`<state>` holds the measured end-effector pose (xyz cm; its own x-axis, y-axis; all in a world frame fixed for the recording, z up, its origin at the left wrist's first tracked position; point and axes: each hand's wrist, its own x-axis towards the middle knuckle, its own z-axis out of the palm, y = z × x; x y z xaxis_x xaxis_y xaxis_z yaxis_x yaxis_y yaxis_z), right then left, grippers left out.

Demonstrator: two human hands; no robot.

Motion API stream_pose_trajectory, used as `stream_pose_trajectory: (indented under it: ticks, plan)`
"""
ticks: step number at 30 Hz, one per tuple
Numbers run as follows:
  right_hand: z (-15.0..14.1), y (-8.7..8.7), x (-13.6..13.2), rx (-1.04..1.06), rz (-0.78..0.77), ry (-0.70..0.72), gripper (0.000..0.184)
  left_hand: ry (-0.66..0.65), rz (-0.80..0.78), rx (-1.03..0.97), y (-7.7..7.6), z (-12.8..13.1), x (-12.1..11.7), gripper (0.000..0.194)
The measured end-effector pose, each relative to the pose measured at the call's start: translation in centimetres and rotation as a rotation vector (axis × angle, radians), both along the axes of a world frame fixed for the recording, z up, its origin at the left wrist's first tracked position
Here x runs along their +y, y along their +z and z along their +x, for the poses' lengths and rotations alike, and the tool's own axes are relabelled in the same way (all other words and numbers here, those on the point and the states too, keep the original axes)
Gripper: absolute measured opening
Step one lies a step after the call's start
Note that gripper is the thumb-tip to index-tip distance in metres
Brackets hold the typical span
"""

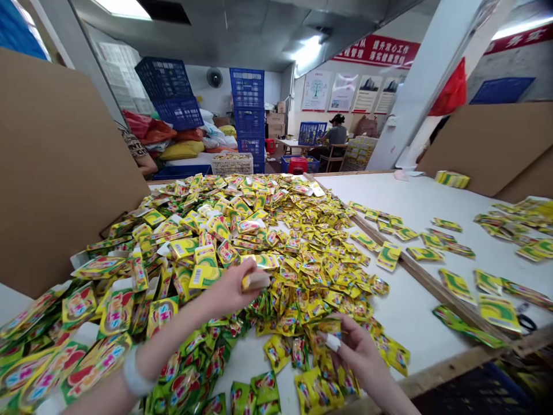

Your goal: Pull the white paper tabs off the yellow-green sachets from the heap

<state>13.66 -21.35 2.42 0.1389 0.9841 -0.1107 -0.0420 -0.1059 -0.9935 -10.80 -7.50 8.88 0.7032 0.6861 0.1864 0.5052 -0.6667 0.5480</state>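
My left hand (228, 291) is closed around a small yellow carton (256, 280), whose pale end points right; most of it is hidden in my fingers. Lower right, my right hand (354, 351) has a white covering on the thumb and pinches a yellow sachet (322, 329) at the near edge of the heap. Beneath and beyond it spread many loose yellow sachets (317, 274). Green sachets (190, 374) with red pictures lie below my left forearm. To the left are piled yellow printed cartons (205, 276), several with white flaps standing up.
A wooden strip (415, 271) divides the white table (375, 190), with cartons (460, 285) scattered right of it. Black-handled scissors (526, 323) lie near the front edge. Cardboard panels (56, 155) stand at both sides. Blue crates (248, 115) and a seated person (336, 135) are behind.
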Motion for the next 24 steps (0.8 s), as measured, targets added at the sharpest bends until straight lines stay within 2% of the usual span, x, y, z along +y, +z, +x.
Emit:
stream_pose_trajectory:
  ticks: [1, 3, 4, 5, 6, 9, 11, 12, 15, 19, 22, 24]
  plan:
    - [-0.4, 0.8, 0.4, 0.049, 0.018, -0.016, 0.032, 0.009, -0.104, -0.057, -0.8, -0.3, -1.8, 0.024]
    - [-1.5, 2.6, 1.2, 0.116, 0.051, 0.006, 0.031, 0.075, -0.706, -0.351, -2.5, -0.1, -5.4, 0.028]
    - [-2.3, 3.4, 1.6, 0.138, 0.067, 0.034, 0.030, 0.130, -0.898, -0.448, -3.3, 0.3, -7.0, 0.032]
    - [-3.1, 4.1, 2.0, 0.156, 0.088, 0.066, 0.029, 0.152, -1.054, -0.537, -4.0, 0.8, -8.4, 0.035]
    - [-3.9, 4.7, 2.3, 0.169, 0.111, 0.100, 0.027, 0.174, -1.141, -0.607, -4.5, 1.3, -9.5, 0.038]
    - [-5.8, 5.3, 3.0, 0.124, 0.187, 0.222, 0.018, 0.237, -1.135, -0.761, -5.5, 2.6, -11.4, 0.036]
    - [-6.4, 5.2, 3.0, -0.035, 0.266, 0.297, 0.010, 0.300, -1.052, -0.769, -5.7, 3.1, -11.7, 0.028]
    - [-6.4, 5.1, 2.9, -0.142, 0.310, 0.330, 0.011, 0.310, -1.018, -0.741, -5.7, 3.2, -11.8, 0.023]
    - [-6.2, 5.4, 2.1, -0.465, 0.366, 0.454, 0.030, 0.251, -0.939, -0.653, -5.6, 3.2, -11.8, 0.022]
    - [-6.1, 7.0, 0.6, -0.869, 0.248, 0.690, 0.038, 0.151, -0.834, -0.617, -6.1, 3.0, -12.3, 0.039]
    - [-5.5, 6.9, -0.3, -0.865, 0.238, 0.805, 0.046, 0.100, -0.850, -0.596, -7.4, 2.6, -12.9, 0.051]
    - [-4.6, 5.5, -0.8, -0.769, 0.300, 0.777, 0.046, 0.068, -0.898, -0.609, -8.5, 2.2, -13.5, 0.056]
